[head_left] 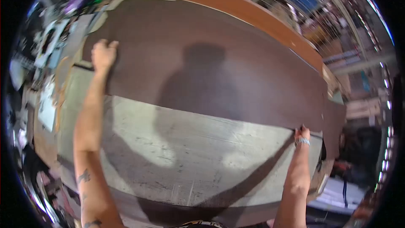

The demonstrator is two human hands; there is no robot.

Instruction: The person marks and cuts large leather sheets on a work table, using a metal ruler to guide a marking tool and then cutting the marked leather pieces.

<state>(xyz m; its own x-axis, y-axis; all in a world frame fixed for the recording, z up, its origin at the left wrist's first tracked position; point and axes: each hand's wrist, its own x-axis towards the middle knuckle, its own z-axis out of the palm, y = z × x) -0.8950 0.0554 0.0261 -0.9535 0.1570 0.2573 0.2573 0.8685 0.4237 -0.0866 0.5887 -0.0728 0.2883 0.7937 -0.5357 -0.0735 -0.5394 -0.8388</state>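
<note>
A wide dark brown leather sheet (pixel 253 71) lies across a worn pale work table (pixel 198 152). Its near edge runs at a slant from the left down to the right. At the left end of the sheet is my left hand (pixel 104 55), slightly blurred, its fingers curled closed at the sheet's edge. My right hand (pixel 302 132), with a bracelet at the wrist, pinches the near edge close to the right corner. Both arms are stretched far apart. My shadow falls over the leather and the table.
Behind the sheet runs a long orange-brown board (pixel 228 1), with a wire rack (pixel 295 0) beyond it. Scraps and pale pieces (pixel 47 101) crowd the left side. A brown flap (pixel 335 122) hangs past the table's right end, near a white surface (pixel 337 192).
</note>
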